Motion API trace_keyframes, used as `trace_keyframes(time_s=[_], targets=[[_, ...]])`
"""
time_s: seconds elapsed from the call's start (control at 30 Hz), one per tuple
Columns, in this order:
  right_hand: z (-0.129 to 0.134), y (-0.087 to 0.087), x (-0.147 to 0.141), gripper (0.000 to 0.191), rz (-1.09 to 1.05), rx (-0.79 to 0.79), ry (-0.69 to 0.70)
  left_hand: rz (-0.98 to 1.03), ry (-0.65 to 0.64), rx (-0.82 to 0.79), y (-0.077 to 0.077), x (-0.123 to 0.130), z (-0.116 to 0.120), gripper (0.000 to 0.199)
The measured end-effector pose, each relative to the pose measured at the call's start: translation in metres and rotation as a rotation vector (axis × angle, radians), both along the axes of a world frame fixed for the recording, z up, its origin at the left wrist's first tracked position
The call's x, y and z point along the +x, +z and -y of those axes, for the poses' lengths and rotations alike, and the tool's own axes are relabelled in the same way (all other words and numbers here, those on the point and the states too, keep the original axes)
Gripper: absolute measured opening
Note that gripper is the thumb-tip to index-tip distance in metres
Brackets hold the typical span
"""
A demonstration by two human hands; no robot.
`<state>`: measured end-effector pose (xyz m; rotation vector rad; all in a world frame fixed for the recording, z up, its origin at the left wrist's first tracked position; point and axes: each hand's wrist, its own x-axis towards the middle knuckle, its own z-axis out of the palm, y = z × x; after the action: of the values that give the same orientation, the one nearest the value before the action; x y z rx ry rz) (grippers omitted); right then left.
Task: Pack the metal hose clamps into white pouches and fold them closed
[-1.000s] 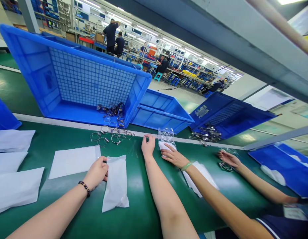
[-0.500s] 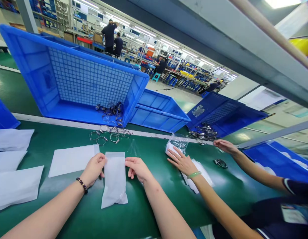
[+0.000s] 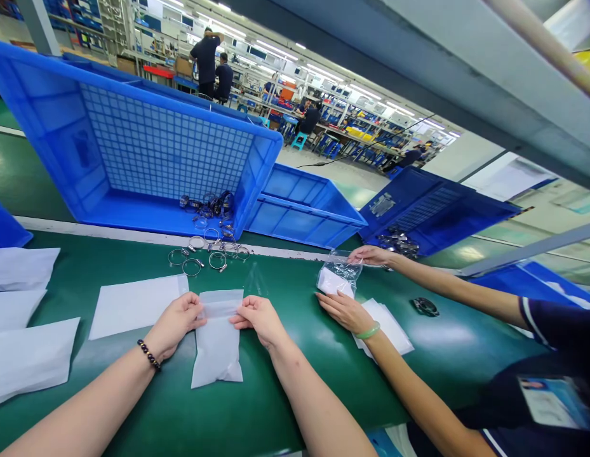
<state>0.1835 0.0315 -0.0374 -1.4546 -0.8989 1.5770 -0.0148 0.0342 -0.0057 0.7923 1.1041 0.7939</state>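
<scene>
Between my hands is a white translucent plastic bag (image 3: 217, 349), its top edge away from me and its bottom bulging over something I cannot make out. My left hand (image 3: 178, 322) pinches the bag's upper left edge. On the upper right edge, my right hand (image 3: 258, 318) has thumb and finger closed. Beyond the bag lie several metal hose clamps (image 3: 217, 260), spilling from a large tilted blue crate (image 3: 166, 143). Left of my left hand lies a flat white bag (image 3: 127, 308). Filled white bags (image 3: 30, 352) are laid out at the far left.
At right, a co-worker's hands (image 3: 345, 311) handle a clear plastic bag (image 3: 340, 273) with white contents. White sheets (image 3: 383, 327) and a dark clamp (image 3: 425, 307) lie near them. Blue bins (image 3: 304, 219) line the back of the green table (image 3: 275, 406). A metal beam (image 3: 418, 82) crosses overhead.
My right hand has closed on the bag's upper right edge, and a crease now runs across its top. The co-worker's far hand has moved left from the clamp pile to the clear bag.
</scene>
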Motion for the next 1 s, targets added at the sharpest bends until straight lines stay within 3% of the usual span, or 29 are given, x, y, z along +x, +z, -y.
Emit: trace_keyframes(time_s=[0.17,0.3,0.47,0.63,0.83,1.0], targets=[[0.0,0.004,0.008,0.031,-0.014,0.058,0.027,-0.032,-0.122,0.136,-0.003,-0.005,-0.003,0.024],[0.006,0.008,0.016,0.021,0.006,0.133,0.113,-0.126,-0.27,0.274,-0.001,-0.011,-0.005,0.014],[0.023,0.009,0.024,0.005,0.217,0.337,0.275,-0.344,-0.531,0.48,0.011,-0.017,-0.007,0.006],[0.039,0.007,0.031,0.016,0.46,0.542,0.465,-0.555,-0.721,0.656,0.017,-0.021,-0.005,0.014],[0.044,0.005,0.034,0.022,0.568,0.651,0.555,-0.646,-0.795,0.689,0.021,-0.023,-0.001,0.014],[0.045,0.008,0.034,0.023,0.625,0.707,0.586,-0.606,-0.894,0.59,0.025,-0.022,-0.002,0.015]])
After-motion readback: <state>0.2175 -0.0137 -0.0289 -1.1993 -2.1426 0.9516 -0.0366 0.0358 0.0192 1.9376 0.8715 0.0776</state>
